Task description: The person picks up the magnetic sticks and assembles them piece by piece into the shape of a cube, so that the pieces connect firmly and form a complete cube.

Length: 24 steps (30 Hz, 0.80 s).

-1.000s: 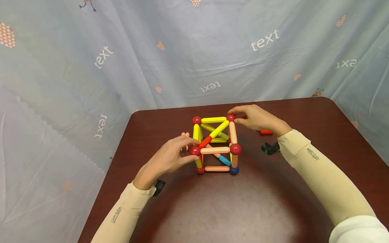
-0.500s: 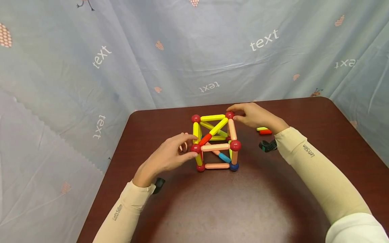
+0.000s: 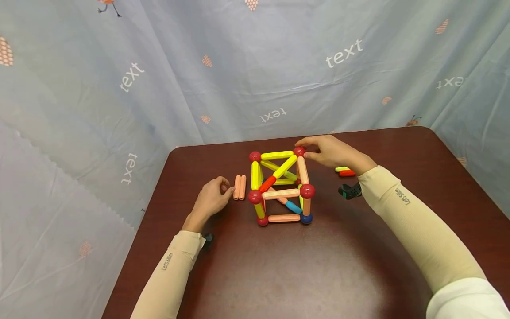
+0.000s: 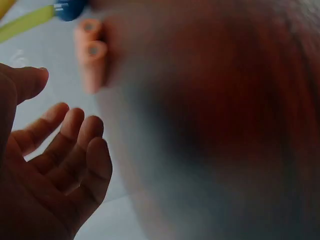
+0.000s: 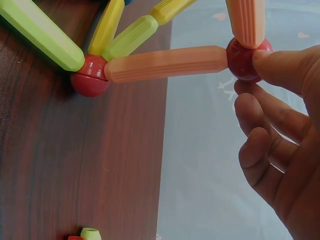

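Note:
A cube frame of coloured rods and balls stands on the table, with peach rods (image 3: 281, 193) and yellow rods (image 3: 276, 155) joining red balls (image 3: 307, 191) and a blue ball (image 3: 306, 218). One slanting bar across its top is part red, part yellow. My right hand (image 3: 332, 153) pinches the red ball (image 5: 245, 60) at the far right top corner between thumb and fingers. To the left of the frame, my left hand (image 3: 211, 199) holds nothing, its fingers loosely bent. Close beside it lie two loose peach rods (image 3: 240, 188), side by side.
Behind my right wrist, a loose red rod (image 3: 347, 173) and a yellow-green rod (image 3: 341, 169) lie on the dark brown table (image 3: 299, 274). A grey-blue printed curtain (image 3: 239, 79) hangs along the table's far edge and sides.
My left hand has let go of the near left top ball and moved left, leaving the two peach rods in full view. My right hand stays on its ball.

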Tool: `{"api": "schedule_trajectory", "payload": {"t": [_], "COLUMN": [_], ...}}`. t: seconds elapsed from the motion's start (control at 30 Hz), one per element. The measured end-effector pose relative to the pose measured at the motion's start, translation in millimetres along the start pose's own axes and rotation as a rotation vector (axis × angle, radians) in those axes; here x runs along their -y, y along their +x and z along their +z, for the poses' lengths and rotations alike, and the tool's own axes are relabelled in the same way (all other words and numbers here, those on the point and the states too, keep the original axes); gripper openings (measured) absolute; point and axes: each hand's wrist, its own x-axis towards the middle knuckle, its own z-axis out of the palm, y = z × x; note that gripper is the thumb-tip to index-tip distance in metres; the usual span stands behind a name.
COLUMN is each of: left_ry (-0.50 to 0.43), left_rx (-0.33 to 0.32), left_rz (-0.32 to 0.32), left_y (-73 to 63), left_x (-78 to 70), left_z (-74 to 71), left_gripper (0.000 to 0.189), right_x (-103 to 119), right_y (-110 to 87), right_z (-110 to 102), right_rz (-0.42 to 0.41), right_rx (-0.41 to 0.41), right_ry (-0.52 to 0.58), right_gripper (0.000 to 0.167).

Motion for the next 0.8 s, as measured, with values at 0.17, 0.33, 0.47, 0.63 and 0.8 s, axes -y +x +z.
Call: {"api": "schedule_trajectory", "payload": {"t": [0.17, 0.33, 0.47, 0.63, 0.8], "left_ry": [-0.008, 0.015, 0.042, 0.034, 0.006], "left_rx": [0.041, 0.067, 0.102, 0.119, 0.041], "left_rz": [-0.059, -0.072, -0.084, -0.088, -0.014], "left_y": [8.0, 10.9, 10.4, 5.8, -7.7], "left_x": [3.2, 0.5, 0.0, -0.3, -3.2], "left_z": [12.4, 8.8, 4.8, 0.7, -17.3], "left_gripper": [0.036, 0.034, 0.035, 0.037, 0.036], "right_x": [1, 3, 2, 1, 1], "right_y": [0.9, 1.4, 2.8, 2.3, 1.2], "right_z": [3, 2, 2, 1, -2], "right_rz": [0.005, 0.004, 0.002, 0.017, 0.016], "right_rx": [0.008, 0.018, 0.019, 0.021, 0.017], "right_ry": [0.004, 0.009, -0.003, -0.007, -0.014], "right_gripper": [0.044, 0.044, 0.044, 0.044, 0.044]}}
